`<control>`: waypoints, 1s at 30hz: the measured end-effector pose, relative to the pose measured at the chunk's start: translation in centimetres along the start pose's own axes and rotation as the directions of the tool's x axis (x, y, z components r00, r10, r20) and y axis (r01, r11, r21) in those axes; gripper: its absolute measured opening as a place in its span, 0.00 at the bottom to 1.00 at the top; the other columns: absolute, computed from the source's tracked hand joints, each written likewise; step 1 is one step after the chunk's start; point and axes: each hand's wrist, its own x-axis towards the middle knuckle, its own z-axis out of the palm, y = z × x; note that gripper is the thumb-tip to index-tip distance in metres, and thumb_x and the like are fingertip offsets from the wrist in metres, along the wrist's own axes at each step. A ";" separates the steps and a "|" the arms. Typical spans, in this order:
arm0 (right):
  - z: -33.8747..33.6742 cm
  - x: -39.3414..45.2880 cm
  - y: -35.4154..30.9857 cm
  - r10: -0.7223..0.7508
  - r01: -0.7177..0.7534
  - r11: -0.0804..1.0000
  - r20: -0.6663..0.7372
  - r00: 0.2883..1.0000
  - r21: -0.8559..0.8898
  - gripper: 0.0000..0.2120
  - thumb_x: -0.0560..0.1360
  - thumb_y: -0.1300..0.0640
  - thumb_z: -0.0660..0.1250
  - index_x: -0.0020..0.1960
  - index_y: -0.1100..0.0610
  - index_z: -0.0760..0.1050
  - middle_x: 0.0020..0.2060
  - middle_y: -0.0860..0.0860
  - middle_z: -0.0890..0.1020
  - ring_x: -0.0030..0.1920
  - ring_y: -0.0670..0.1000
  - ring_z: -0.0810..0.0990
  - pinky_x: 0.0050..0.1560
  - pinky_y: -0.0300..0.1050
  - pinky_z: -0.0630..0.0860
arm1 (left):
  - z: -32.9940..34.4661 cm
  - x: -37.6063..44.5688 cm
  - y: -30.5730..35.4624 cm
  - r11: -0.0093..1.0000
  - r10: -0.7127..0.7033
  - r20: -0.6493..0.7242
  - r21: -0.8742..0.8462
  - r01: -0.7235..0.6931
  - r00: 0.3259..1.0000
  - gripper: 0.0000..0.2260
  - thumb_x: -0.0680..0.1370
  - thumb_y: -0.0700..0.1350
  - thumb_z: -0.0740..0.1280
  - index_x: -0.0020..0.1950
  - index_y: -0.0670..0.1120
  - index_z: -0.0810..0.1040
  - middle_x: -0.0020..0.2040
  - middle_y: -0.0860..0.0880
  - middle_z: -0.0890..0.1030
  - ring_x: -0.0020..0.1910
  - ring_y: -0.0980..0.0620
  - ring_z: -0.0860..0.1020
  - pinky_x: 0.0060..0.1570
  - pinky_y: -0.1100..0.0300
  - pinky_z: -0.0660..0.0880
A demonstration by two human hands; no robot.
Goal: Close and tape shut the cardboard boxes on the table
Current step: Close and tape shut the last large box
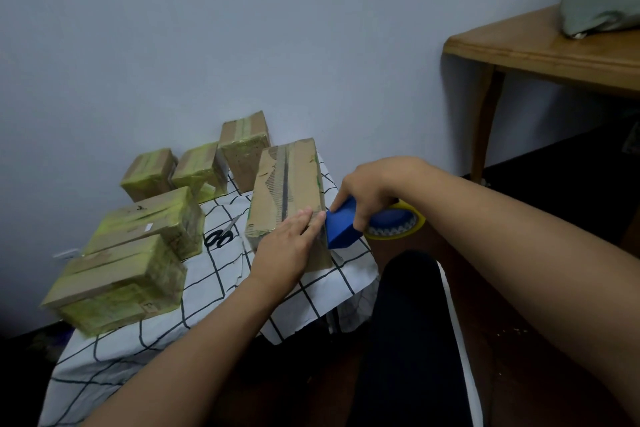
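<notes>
From the head view, the tall cardboard box stood on the checked tablecloth, under both hands. The left hand lay flat with straight fingers on its near top edge. At three o'clock of it, the right hand gripped a blue tape dispenser touching the box's near corner. The box was closed, its top torn along a dark seam. Five taped boxes lay toward nine o'clock, with scissors between them and the tall box.
</notes>
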 end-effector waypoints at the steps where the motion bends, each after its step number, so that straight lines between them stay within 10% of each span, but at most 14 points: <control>1: -0.2 0.2 0.0 0.004 -0.004 1.000 0.020 1.000 0.005 0.32 0.72 0.45 0.72 0.73 0.37 0.68 0.59 0.50 0.73 0.52 0.53 0.74 0.49 0.47 0.74 | -0.2 0.2 0.0 1.000 -0.008 0.032 -0.002 0.008 0.999 0.31 0.78 0.39 0.67 0.79 0.49 0.60 0.77 0.44 0.66 0.73 0.44 0.68 0.61 0.50 0.74; 12: 1.2 1.9 -1.9 0.114 -0.057 0.973 0.248 0.962 -0.225 0.27 0.66 0.51 0.76 0.65 0.45 0.78 0.60 0.48 0.81 0.49 0.53 0.80 0.50 0.45 0.79 | -1.8 1.2 -0.1 0.998 -0.055 0.134 0.038 0.050 0.989 0.24 0.85 0.43 0.53 0.81 0.53 0.52 0.80 0.48 0.56 0.77 0.48 0.61 0.66 0.50 0.68; 22: 4.1 0.4 4.1 0.353 -0.237 0.895 -0.275 0.894 0.377 0.34 0.68 0.38 0.69 0.73 0.34 0.67 0.68 0.48 0.76 0.63 0.55 0.75 0.60 0.52 0.75 | -1.8 0.7 0.6 0.989 -0.089 0.086 -0.107 0.098 0.992 0.20 0.85 0.50 0.53 0.77 0.51 0.61 0.75 0.48 0.68 0.70 0.47 0.70 0.57 0.51 0.73; 25: 5.6 1.2 3.8 0.497 -0.192 0.747 -0.343 0.797 0.637 0.35 0.68 0.39 0.69 0.74 0.36 0.66 0.69 0.48 0.75 0.64 0.55 0.75 0.61 0.52 0.74 | -2.3 0.8 0.9 0.972 -0.111 0.059 -0.200 0.121 0.992 0.15 0.83 0.49 0.57 0.70 0.53 0.66 0.64 0.49 0.76 0.56 0.46 0.77 0.44 0.54 0.71; 30: 8.7 3.9 1.4 0.638 0.012 0.426 -0.310 0.705 0.904 0.35 0.71 0.41 0.69 0.76 0.41 0.65 0.70 0.48 0.74 0.66 0.55 0.73 0.63 0.51 0.72 | -2.6 0.9 0.4 0.975 -0.092 0.112 -0.190 0.112 0.989 0.21 0.80 0.48 0.60 0.74 0.54 0.64 0.68 0.50 0.75 0.60 0.46 0.77 0.49 0.54 0.72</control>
